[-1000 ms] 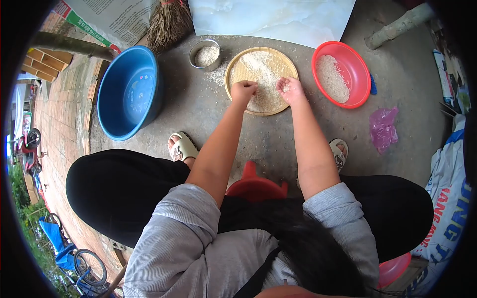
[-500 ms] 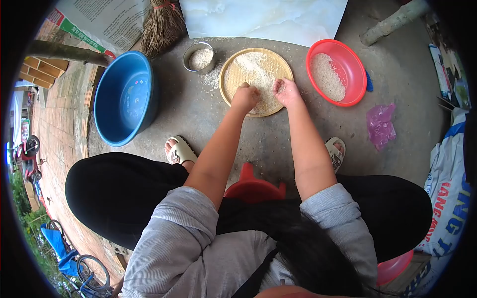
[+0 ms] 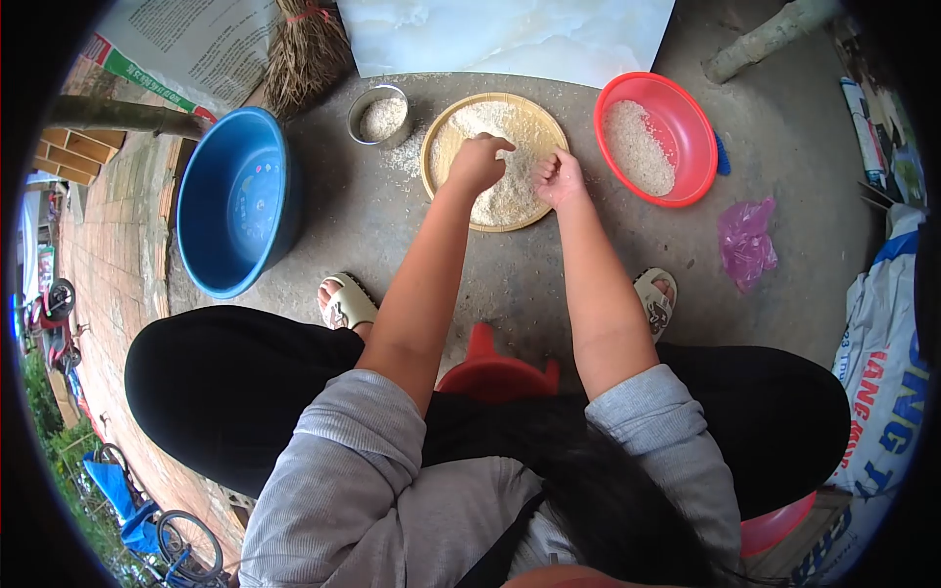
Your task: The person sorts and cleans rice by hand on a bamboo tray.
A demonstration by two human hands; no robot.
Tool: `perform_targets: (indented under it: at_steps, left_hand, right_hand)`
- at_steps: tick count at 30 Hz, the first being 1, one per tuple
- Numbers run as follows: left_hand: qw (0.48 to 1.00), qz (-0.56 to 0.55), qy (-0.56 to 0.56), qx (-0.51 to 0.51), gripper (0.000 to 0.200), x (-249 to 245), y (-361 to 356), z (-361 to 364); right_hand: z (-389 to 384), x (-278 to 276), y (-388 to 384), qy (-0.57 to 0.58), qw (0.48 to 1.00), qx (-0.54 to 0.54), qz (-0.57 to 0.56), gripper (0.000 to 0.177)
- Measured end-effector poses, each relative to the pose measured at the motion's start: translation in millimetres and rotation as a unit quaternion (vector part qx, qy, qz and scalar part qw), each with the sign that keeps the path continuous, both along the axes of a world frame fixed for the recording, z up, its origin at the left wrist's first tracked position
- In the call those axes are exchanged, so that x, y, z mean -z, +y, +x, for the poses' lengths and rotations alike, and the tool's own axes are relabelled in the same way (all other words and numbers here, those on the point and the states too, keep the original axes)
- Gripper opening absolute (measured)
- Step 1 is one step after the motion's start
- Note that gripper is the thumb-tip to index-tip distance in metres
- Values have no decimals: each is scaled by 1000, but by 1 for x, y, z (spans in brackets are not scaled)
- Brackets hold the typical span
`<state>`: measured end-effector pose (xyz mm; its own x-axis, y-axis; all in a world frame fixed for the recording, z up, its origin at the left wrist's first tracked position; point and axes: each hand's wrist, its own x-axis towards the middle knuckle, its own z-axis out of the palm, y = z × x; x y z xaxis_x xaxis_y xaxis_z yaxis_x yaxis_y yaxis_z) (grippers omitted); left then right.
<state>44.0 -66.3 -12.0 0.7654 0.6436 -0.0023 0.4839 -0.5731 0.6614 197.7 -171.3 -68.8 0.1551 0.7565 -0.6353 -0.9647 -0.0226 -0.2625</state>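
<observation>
With the round tray of woven bamboo as the clock's centre and twelve at the top of the view, a white marbled panel lies at twelve. A small round metal bowl of pale grains stands near ten, loose grains scattered on the grey floor between it and the tray; farther out at ten is a brown straw broom. A deep blue plastic basin stands near nine, a red plastic basin partly filled with grains near three, and a crumpled pink plastic bag past three.

Dark vignetting cuts off the printed white sack at four; the person's legs hide part of the red plastic stool at six.

The left hand, back upward, covers the tray's middle, index finger crooked toward three; its grip is hidden, so I cannot tell. The right hand, over the rim between three and four, has its fingers folded closed; whether the pale grains on the tray are also inside it cannot be told
</observation>
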Motion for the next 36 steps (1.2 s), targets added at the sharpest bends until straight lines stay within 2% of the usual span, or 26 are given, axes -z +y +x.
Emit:
perform_targets:
  at_steps: [1, 2, 4, 6, 8, 10, 11, 12, 14, 15, 16, 18, 19, 22, 23, 24, 25, 26, 27, 28, 30, 31, 32, 34, 35, 36]
  left_hand:
    - [999, -35, -27, 11, 34, 4, -9, 3]
    - [998, 20, -59, 30, 31, 8, -25, 5]
    - [993, 95, -31, 69, 29, 18, -57, 9]
    - [996, 43, 5, 76, 28, 47, -76, 10]
    - [997, 8, -46, 55, 26, 62, -69, 2]
    - [992, -119, -16, -33, 20, 44, -55, 0]
    - [959, -250, 1, -131, 14, 28, -49, 4]
    - [902, -391, -105, -147, 13, 40, -32, 5]
    - [832, -485, -232, -141, 14, 16, -14, 10]
    - [822, -511, -229, -104, 15, -1, -8, 12]
    - [823, -510, -228, -102, 15, -14, -5, 15]
    - [879, -459, -128, -14, 18, -30, -2, 19]
    - [879, -460, -127, -14, 18, -25, -2, 19]
    - [967, -168, -86, -171, 28, -2, -2, 15]
    - [939, -245, -135, -200, 35, 6, -5, 13]
    - [938, -245, -136, -202, 35, 12, -7, 12]
    - [796, -494, -250, -245, 36, 18, -9, 14]
    - [577, -695, -339, -262, 39, 23, -10, 15]
    - [542, -725, -363, -221, 39, 23, -15, 17]
    - [541, -724, -365, -222, 39, 31, -15, 23]
    - [392, -748, -501, -190, 35, 43, -14, 32]
    - [394, -739, -518, -176, 32, 46, -9, 34]
    - [393, -738, -518, -180, 32, 49, -6, 30]
    - [359, -775, -509, -106, 34, 42, 3, 22]
    - [392, -747, -522, -123, 37, 37, 6, 18]
    - [391, -745, -527, -123, 37, 40, 8, 18]
  right_hand:
    - [1, -4, 0, -4, 1000, -3, -2, 37]
    - [2, -8, 0, -7, 999, 41, -7, 40]
    - [2, -12, -1, -11, 996, 86, -10, 44]
    - [5, -11, -2, -28, 995, 95, -29, 45]
    - [8, 2, -5, -26, 996, 88, -2, 41]
    - [3, 4, 0, -37, 989, 116, -82, 37]
    - [3, 12, -2, -83, 992, 84, -37, 38]
    - [1, 8, 0, -84, 992, 82, -36, 38]
    - [-8, -6, 6, -92, 994, 40, -53, 40]
    - [-10, -2, 7, -99, 994, 27, -31, 43]
    - [-14, -7, 9, -99, 994, 29, -29, 43]
    - [-22, -15, 14, -70, 993, 73, -55, 43]
    - [-25, -20, 16, -44, 995, 73, -49, 37]
    - [-25, -16, 30, -33, 996, 54, -69, 34]
    - [-25, -17, 35, -27, 993, 77, -81, 37]
    - [-28, -23, 39, -28, 994, 74, -81, 37]
    - [-31, -30, 43, -64, 991, 106, -56, 38]
    - [-35, -36, 49, -99, 985, 139, -29, 40]
    - [-43, -58, 53, -151, 979, 126, -52, 39]
    - [-54, -61, 64, -152, 979, 124, -51, 39]
    - [-73, -66, 78, -457, 881, 118, -28, 31]
    - [-75, -68, 76, -525, 848, 63, -44, 23]
    - [-79, -71, 75, -523, 849, 60, -45, 23]
    - [-84, -84, 76, -759, 650, 26, -17, 22]
    - [-88, -97, 69, -766, 641, -39, -24, 21]
    - [-90, -90, 70, -768, 639, -42, -20, 21]
